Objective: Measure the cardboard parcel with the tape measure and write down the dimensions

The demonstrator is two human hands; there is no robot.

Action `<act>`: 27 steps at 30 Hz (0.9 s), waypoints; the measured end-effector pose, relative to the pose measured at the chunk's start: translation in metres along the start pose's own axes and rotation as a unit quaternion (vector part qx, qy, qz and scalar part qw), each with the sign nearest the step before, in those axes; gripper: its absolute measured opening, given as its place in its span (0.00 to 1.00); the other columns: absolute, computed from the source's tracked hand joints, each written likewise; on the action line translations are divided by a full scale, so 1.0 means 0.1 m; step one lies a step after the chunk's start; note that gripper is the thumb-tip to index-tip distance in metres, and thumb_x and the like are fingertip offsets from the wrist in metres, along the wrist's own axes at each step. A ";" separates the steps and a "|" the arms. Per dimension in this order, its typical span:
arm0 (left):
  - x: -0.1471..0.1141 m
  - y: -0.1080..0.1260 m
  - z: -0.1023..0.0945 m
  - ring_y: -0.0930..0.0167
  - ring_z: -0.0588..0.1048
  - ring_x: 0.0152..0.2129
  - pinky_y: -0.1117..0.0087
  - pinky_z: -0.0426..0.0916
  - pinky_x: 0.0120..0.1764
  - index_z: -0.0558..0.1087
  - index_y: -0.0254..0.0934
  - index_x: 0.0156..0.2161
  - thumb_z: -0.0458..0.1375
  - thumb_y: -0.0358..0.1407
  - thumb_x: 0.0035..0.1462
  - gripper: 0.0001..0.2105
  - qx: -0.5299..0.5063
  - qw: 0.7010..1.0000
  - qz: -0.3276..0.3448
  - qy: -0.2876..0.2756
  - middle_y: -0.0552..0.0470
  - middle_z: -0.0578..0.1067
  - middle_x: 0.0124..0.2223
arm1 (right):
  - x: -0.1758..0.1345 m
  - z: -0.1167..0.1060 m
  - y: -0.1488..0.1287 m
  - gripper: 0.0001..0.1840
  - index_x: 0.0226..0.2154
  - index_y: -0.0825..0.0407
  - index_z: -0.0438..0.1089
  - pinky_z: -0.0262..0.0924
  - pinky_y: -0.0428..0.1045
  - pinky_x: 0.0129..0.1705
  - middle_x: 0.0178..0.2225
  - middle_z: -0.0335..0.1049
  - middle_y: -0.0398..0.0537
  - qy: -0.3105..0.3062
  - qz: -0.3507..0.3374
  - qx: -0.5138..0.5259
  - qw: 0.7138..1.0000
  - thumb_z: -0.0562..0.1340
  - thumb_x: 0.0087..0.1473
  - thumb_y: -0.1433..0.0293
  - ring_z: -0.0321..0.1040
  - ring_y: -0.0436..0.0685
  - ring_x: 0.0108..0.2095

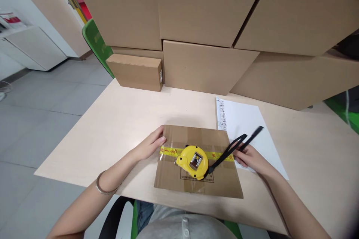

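Observation:
A flat cardboard box [174, 177] with a strip of yellow printed tape [217, 155] lies in front of me near the table edge. On top of it rests a yellow tape measure [183, 162], its metal belt clip facing up and its black wrist strap [224, 155] reaching to the right. My left hand [151, 143] is closed on the box's left edge, thumb on the near side and fingers partly hidden. At the right edge, my right hand [249, 158] is closed with a slim black pen-like thing [254, 136] sticking up from its fingers; its lower end is hidden.
A white sheet of paper [246, 114] with print along its left side lies beyond my right hand. A smaller closed carton [137, 73] stands at the back left. Large cardboard boxes [202, 67] are stacked along the far side. A green chair [97, 43] stands behind the table [92, 138].

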State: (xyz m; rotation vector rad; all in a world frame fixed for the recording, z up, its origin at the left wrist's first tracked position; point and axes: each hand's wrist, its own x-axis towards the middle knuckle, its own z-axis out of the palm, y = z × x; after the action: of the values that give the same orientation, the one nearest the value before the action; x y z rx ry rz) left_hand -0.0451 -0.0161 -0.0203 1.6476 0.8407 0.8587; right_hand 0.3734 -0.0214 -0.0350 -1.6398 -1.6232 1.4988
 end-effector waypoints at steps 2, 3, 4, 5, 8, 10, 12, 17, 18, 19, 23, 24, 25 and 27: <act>0.00 0.01 0.00 0.52 0.73 0.59 0.51 0.68 0.60 0.65 0.40 0.68 0.49 0.58 0.69 0.32 0.006 1.000 0.000 0.001 0.40 0.72 0.66 | 0.01 0.00 0.01 0.25 0.29 0.50 0.67 0.47 0.47 0.21 0.14 0.55 0.34 0.001 0.006 0.000 1.000 0.64 0.52 0.44 0.49 0.47 0.15; 0.00 0.01 0.00 0.52 0.73 0.59 0.51 0.68 0.60 0.65 0.40 0.68 0.49 0.58 0.69 0.32 0.007 1.000 0.001 0.001 0.40 0.72 0.66 | 0.01 0.00 0.01 0.26 0.29 0.50 0.66 0.47 0.47 0.21 0.14 0.54 0.33 0.002 0.009 0.000 1.000 0.63 0.53 0.43 0.49 0.47 0.15; 0.00 0.01 0.00 0.52 0.73 0.59 0.51 0.68 0.60 0.65 0.40 0.68 0.49 0.58 0.69 0.32 0.008 1.000 0.003 0.001 0.39 0.72 0.66 | 0.01 0.00 0.00 0.27 0.29 0.50 0.66 0.46 0.47 0.21 0.13 0.54 0.33 0.004 0.012 -0.001 1.000 0.63 0.53 0.42 0.49 0.47 0.15; 0.00 0.01 0.00 0.51 0.73 0.60 0.51 0.68 0.60 0.65 0.40 0.69 0.49 0.58 0.69 0.33 0.008 1.000 0.004 0.000 0.39 0.72 0.66 | 0.01 0.01 -0.01 0.28 0.29 0.50 0.66 0.46 0.47 0.21 0.13 0.54 0.33 0.005 0.015 -0.003 1.000 0.63 0.52 0.41 0.49 0.47 0.15; -0.01 0.01 0.00 0.51 0.72 0.61 0.51 0.68 0.60 0.63 0.39 0.70 0.48 0.59 0.69 0.34 0.011 1.000 0.003 -0.006 0.38 0.71 0.67 | 0.01 0.02 -0.06 0.30 0.24 0.49 0.65 0.46 0.47 0.20 0.13 0.56 0.35 0.004 0.024 -0.012 1.000 0.64 0.50 0.39 0.50 0.47 0.14; -0.01 0.00 -0.01 0.52 0.71 0.62 0.51 0.68 0.61 0.62 0.39 0.70 0.48 0.59 0.69 0.34 0.013 1.000 0.002 -0.009 0.38 0.70 0.67 | 0.01 0.02 -0.10 0.32 0.20 0.49 0.63 0.46 0.47 0.20 0.13 0.57 0.37 0.003 0.028 -0.018 0.999 0.64 0.48 0.38 0.50 0.47 0.14; -0.02 -0.02 -0.01 0.51 0.71 0.62 0.50 0.67 0.62 0.62 0.39 0.70 0.48 0.59 0.69 0.34 0.012 1.000 0.000 -0.010 0.37 0.70 0.67 | 0.00 0.02 -0.12 0.33 0.18 0.48 0.62 0.47 0.48 0.20 0.12 0.58 0.38 0.004 0.030 -0.023 0.999 0.65 0.47 0.37 0.51 0.48 0.14; -0.02 -0.02 -0.01 0.50 0.70 0.63 0.49 0.67 0.62 0.62 0.40 0.70 0.48 0.59 0.69 0.34 0.015 1.000 -0.005 -0.007 0.38 0.70 0.68 | 0.00 0.02 -0.14 0.34 0.14 0.47 0.58 0.48 0.48 0.21 0.10 0.55 0.39 0.002 0.033 -0.027 0.999 0.65 0.47 0.38 0.51 0.48 0.14; -0.02 -0.01 -0.01 0.50 0.70 0.63 0.49 0.67 0.62 0.62 0.40 0.71 0.49 0.59 0.69 0.34 0.015 1.000 -0.005 -0.006 0.38 0.70 0.68 | 0.00 0.02 -0.13 0.34 0.15 0.47 0.58 0.48 0.48 0.20 0.10 0.55 0.39 0.002 0.033 -0.025 0.999 0.65 0.48 0.38 0.51 0.48 0.14; -0.02 0.00 -0.01 0.50 0.70 0.63 0.49 0.67 0.62 0.61 0.41 0.71 0.49 0.58 0.69 0.33 0.014 1.000 -0.004 -0.006 0.39 0.70 0.67 | 0.00 0.02 -0.12 0.33 0.15 0.47 0.59 0.49 0.48 0.20 0.10 0.56 0.39 0.002 0.032 -0.024 0.999 0.65 0.48 0.39 0.51 0.48 0.14; -0.02 0.03 0.00 0.51 0.70 0.63 0.50 0.69 0.61 0.61 0.41 0.71 0.49 0.57 0.70 0.33 0.010 1.000 0.000 -0.009 0.38 0.71 0.66 | 0.02 0.01 -0.06 0.29 0.19 0.48 0.65 0.49 0.48 0.20 0.11 0.58 0.39 -0.004 0.032 -0.012 0.999 0.66 0.48 0.41 0.52 0.48 0.14; -0.01 0.03 0.00 0.51 0.70 0.63 0.50 0.69 0.60 0.61 0.41 0.71 0.49 0.58 0.70 0.33 0.008 1.000 0.001 -0.010 0.38 0.71 0.66 | 0.02 0.01 -0.05 0.28 0.21 0.49 0.66 0.49 0.48 0.20 0.12 0.59 0.38 -0.004 0.032 -0.008 0.999 0.66 0.49 0.42 0.52 0.48 0.14; -0.01 0.04 0.00 0.51 0.70 0.63 0.50 0.69 0.60 0.61 0.40 0.71 0.49 0.58 0.70 0.33 0.007 1.000 0.003 -0.010 0.38 0.71 0.66 | 0.02 0.01 -0.04 0.27 0.22 0.49 0.67 0.49 0.47 0.19 0.12 0.59 0.38 -0.004 0.031 -0.004 0.999 0.66 0.49 0.43 0.52 0.48 0.14; -0.01 0.05 0.01 0.51 0.70 0.63 0.50 0.68 0.61 0.61 0.40 0.70 0.48 0.59 0.69 0.34 0.006 1.000 0.002 -0.010 0.37 0.71 0.67 | 0.02 0.01 -0.03 0.25 0.24 0.50 0.68 0.50 0.47 0.19 0.13 0.60 0.38 -0.003 0.030 0.004 1.000 0.67 0.48 0.45 0.53 0.48 0.14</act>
State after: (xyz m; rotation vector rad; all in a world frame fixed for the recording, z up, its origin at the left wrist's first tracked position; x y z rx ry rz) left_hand -0.0445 -0.0183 -0.0158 1.6664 0.8293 0.8398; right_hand 0.3705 -0.0186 -0.0333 -1.6946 -1.5827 1.5383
